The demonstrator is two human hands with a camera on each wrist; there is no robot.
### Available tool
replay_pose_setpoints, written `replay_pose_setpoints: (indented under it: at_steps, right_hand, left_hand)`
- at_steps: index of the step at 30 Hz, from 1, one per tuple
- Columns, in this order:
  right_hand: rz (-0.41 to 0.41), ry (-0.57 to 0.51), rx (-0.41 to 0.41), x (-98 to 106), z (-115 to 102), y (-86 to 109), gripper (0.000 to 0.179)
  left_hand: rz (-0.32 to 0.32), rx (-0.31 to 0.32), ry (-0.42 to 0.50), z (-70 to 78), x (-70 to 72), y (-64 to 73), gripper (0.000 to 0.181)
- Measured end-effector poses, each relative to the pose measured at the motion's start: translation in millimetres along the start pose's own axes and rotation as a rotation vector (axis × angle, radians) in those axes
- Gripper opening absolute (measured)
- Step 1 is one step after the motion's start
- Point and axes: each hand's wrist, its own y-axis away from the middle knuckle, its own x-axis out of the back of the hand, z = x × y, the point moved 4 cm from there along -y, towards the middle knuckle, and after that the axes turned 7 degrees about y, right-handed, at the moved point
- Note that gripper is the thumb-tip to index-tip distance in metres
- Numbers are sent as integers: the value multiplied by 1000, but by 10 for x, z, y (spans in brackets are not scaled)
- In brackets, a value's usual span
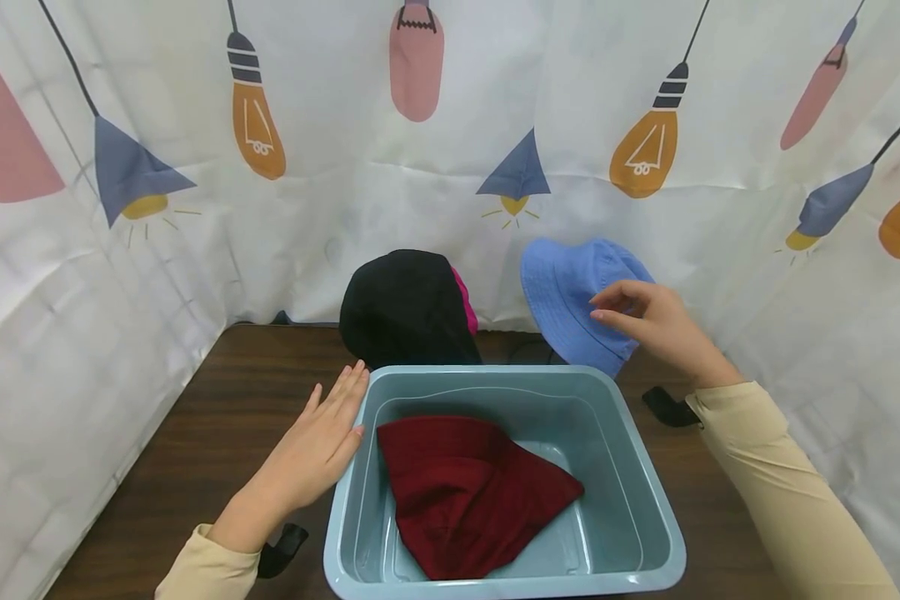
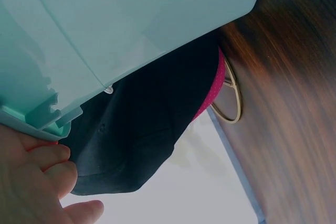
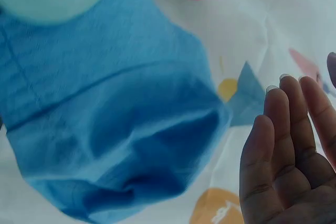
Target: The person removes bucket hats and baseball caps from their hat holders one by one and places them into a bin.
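My left hand (image 1: pixel 318 446) rests along the left rim of a light blue plastic basin (image 1: pixel 654 500), its fingers extended near the far corner. Inside the basin lies a dark red bucket hat (image 1: pixel 468 492), folded flat. Over the far right corner hovers my right hand (image 1: pixel 663 329), in front of a blue bucket hat (image 1: pixel 558 287). The right wrist view shows that hand's fingers (image 3: pixel 281 129) fairly straight, with nothing held, beside the blue hat (image 3: pixel 105 108). A black hat (image 1: pixel 405 304) with a pink edge stands behind the basin, close to the left fingertips.
The basin sits on a dark wooden table (image 1: pixel 183 475). Behind and on both sides hangs a white curtain (image 1: pixel 330 225) printed with lamps. A thin gold-coloured loop (image 2: pixel 236 98) shows beside the black hat in the left wrist view. Black straps (image 1: pixel 667 408) hang at both wrists.
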Motion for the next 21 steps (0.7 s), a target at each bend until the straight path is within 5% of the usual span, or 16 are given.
replay_pose_setpoints:
  at_steps: [10,21]
  right_hand:
    - [124,116,-97,127,383,-73,20]
    - [242,127,-200,246,634,-73,20]
  left_hand:
    - [-6,2,9,15,2,2,59]
    - [-1,3,12,19,9,5,59]
